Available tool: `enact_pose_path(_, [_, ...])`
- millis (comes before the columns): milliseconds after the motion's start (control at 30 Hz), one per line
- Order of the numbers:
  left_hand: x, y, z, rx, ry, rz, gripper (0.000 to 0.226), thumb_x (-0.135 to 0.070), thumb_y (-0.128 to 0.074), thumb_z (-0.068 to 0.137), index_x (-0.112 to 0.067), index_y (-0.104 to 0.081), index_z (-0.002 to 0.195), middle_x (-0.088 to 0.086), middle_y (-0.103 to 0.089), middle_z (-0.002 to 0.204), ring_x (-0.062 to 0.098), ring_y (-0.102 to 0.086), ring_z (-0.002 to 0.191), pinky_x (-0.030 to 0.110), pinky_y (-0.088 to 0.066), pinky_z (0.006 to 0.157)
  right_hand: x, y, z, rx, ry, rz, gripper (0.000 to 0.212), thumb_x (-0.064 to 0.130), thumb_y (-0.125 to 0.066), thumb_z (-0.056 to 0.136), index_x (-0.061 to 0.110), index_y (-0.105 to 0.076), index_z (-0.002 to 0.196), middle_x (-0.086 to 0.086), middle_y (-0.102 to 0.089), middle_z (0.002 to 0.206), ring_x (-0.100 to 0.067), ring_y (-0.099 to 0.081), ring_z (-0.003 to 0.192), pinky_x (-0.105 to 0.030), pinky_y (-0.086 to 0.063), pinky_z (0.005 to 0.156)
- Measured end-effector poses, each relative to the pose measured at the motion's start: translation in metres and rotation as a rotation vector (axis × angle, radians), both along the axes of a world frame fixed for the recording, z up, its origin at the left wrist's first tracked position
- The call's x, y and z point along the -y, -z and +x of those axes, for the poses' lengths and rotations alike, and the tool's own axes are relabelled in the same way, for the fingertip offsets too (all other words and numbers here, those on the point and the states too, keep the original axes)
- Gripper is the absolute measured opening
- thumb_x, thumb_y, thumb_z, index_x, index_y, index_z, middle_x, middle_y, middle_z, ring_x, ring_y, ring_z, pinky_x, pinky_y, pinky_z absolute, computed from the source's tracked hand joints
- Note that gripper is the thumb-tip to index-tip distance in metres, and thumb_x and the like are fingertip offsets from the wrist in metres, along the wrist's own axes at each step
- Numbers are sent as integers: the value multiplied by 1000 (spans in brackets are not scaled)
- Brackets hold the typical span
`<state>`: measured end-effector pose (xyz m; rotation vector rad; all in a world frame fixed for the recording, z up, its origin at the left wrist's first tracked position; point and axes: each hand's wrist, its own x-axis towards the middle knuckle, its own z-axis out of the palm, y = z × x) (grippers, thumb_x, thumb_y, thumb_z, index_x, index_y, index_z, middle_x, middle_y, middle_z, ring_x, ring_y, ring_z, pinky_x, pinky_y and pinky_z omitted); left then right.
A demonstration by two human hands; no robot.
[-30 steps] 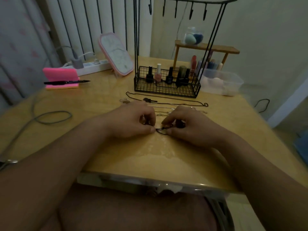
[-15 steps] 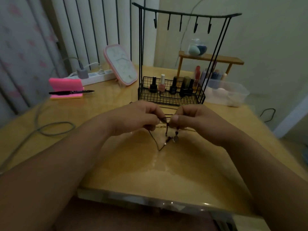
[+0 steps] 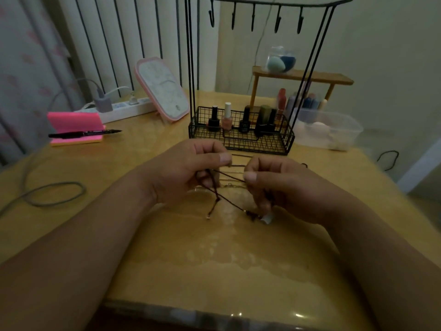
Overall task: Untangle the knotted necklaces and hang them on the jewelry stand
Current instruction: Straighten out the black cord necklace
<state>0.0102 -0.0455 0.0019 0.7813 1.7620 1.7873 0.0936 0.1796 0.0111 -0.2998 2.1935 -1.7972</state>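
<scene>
A dark cord necklace (image 3: 229, 198) is stretched between my two hands just above the table. My left hand (image 3: 188, 173) pinches one part of the cord between thumb and fingers. My right hand (image 3: 274, 185) pinches another part, and a small pendant (image 3: 265, 217) dangles below it. Loose cord ends hang down to the tabletop between the hands. Other thin chains (image 3: 238, 161) lie on the table behind my hands, partly hidden. The black wire jewelry stand (image 3: 241, 137) with several bare hooks (image 3: 253, 20) along its top bar stands behind them.
Nail polish bottles (image 3: 226, 118) stand in the stand's basket. A pink mirror (image 3: 162, 89), a power strip (image 3: 124, 108), pink sticky notes with a pen (image 3: 78, 132) and a grey cable (image 3: 47, 194) are at the left. A wooden shelf (image 3: 303, 76) and clear plastic box (image 3: 327, 131) are at the right.
My hands lifted the dark cord off the table and drew apart, spreading it into crossing strands. The view tilted up, so the stand's hooks show.
</scene>
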Motion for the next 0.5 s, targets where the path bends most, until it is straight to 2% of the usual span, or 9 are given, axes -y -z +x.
enact_pose_path(67, [1,3,0,10,-11,26,9,-19,-68,88,-14,-66,94,2,-52,66,15,-55,61,27,-53,61,0,-3,4,11,-14,128,23,35,-75,88,16,-67,98,-7,-62,78,-22,-57,64,-35,-51,59])
enact_pose_path(167, [4,7,-1,7,-40,47,12,-18,-71,90,-15,-67,101,2,-59,76,14,-57,68,32,-52,67,5,-7,6,2,-7,330,33,50,-79,77,32,-73,104,-3,-70,94,-15,-61,70,-32,-53,64])
enact_pose_path(233, [5,9,-4,6,-88,71,13,-16,-70,91,-14,-69,104,1,-61,79,15,-56,71,33,-51,69,8,-7,6,-22,-41,408,32,51,-78,77,38,-73,106,2,-73,100,-9,-64,73,-31,-53,68])
enact_pose_path(267, [5,9,-5,9,-100,80,13,-15,-68,92,-14,-70,105,1,-61,80,15,-56,72,34,-51,69,10,-7,7,-36,-63,441,27,47,-78,83,37,-74,107,5,-74,97,-7,-64,73,-30,-52,69])
enact_pose_path(333, [5,10,-4,22,-98,77,13,-11,-63,95,-15,-71,104,2,-61,81,16,-56,72,34,-50,68,12,-7,8,-57,-83,441,17,42,-73,91,31,-75,105,7,-72,82,-5,-62,68,-27,-49,65])
enact_pose_path(367, [3,9,-2,27,-86,71,15,-9,-61,96,-16,-71,104,3,-61,81,16,-56,73,33,-50,66,12,-7,8,-70,-75,414,19,43,-71,91,28,-76,102,8,-68,75,-7,-60,66,-28,-49,64])
enact_pose_path(433, [1,10,1,35,-53,57,18,-6,-55,100,-13,-70,105,4,-60,81,17,-57,74,30,-50,64,10,-6,8,-110,-18,330,26,47,-69,87,25,-78,98,3,-60,72,-13,-56,65,-30,-49,63])
enact_pose_path(500, [-1,11,3,51,-24,52,17,-7,-55,99,-11,-70,106,6,-60,82,19,-58,76,31,-50,66,8,-5,6,-181,19,226,21,43,-71,93,23,-77,94,0,-58,73,-15,-54,68,-28,-48,64])
